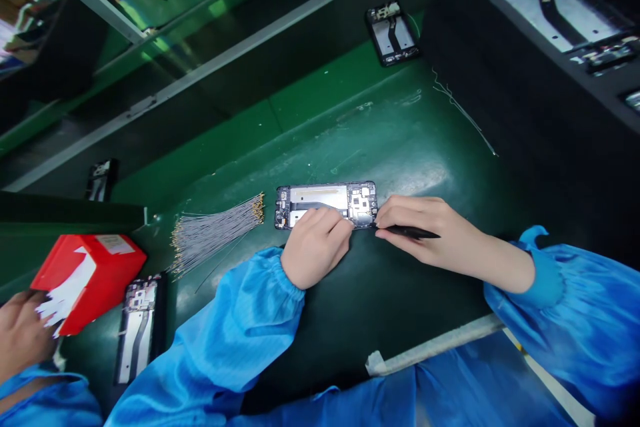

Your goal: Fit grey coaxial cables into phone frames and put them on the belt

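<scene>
An opened smartphone [320, 193] lies face down on the green mat, its circuit board and dark flex cable exposed. My left hand [317, 247] is closed, fingers curled over the near edge of the phone and steadying it; the fingertips are partly hidden. In my right hand [415, 223], a slim black pointed tool [413, 232] is pinched between thumb and fingers. Its tip meets the phone's near right corner, beside the circuit board. Left of the phone spreads a bundle of thin grey coaxial cables [217, 230] with gold-coloured ends.
Other opened phones lie at left [135, 333] and at the back [395, 37]. A black rack [525, 100] with phones fills the right. Loose wires [465, 110] lie beside it. At far left, another person's hand [25, 330] reaches into a red box [110, 273].
</scene>
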{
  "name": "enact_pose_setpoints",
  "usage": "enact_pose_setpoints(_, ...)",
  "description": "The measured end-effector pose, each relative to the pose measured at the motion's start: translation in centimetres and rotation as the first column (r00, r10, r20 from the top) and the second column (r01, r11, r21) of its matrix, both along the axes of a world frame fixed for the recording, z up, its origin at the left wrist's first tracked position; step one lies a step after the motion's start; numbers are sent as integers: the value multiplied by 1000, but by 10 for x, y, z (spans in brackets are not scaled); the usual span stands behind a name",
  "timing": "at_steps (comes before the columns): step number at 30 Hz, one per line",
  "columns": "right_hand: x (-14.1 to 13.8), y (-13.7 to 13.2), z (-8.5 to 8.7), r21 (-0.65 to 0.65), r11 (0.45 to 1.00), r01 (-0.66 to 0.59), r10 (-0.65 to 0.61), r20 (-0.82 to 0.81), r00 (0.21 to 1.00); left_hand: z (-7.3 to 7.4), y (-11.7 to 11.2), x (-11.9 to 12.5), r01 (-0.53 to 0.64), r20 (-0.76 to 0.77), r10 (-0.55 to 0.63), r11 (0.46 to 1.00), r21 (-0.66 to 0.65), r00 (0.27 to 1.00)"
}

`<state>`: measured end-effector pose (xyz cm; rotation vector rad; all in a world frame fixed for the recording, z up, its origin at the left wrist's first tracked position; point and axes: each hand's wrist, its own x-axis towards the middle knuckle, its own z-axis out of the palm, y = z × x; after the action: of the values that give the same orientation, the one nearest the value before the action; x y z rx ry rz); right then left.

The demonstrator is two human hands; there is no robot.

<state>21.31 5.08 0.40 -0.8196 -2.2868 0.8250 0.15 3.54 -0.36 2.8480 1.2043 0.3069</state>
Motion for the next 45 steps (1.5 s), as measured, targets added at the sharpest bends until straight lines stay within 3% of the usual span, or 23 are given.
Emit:
enact_pose_setpoints(6,-4,-1,5,103,994,-35,28,69,997,0,4,-1,8,61,-2,996,-89,998)
enact_pose_setpoints(11,1,9,4,-6,998,-69,69,43,997,0,6,-2,10,113,5,992,-125,994)
enact_pose_setpoints(15,3,21,0,-31,999,29,-30,-25,999,-3,8,-1,-26,144,50,987,-159,988)
enact_pose_setpoints(20,-3,26,-13,142,990,-15,-15,210,978,-4,10,3,-94,157,125,977,-190,980)
enact_pose_setpoints(27,-12,23,-13,129,991,17,-57,314,948,-4,11,5,-112,205,158,969,-221,966)
enact_pose_setpoints(36,-16,21,-11,104,993,57,-89,332,939,-12,3,-6,107,358,-28,974,-200,933)
enact_pose_setpoints(45,-22,29,-4,22,997,71,-73,411,909,-13,3,-8,132,302,-80,979,-156,950)
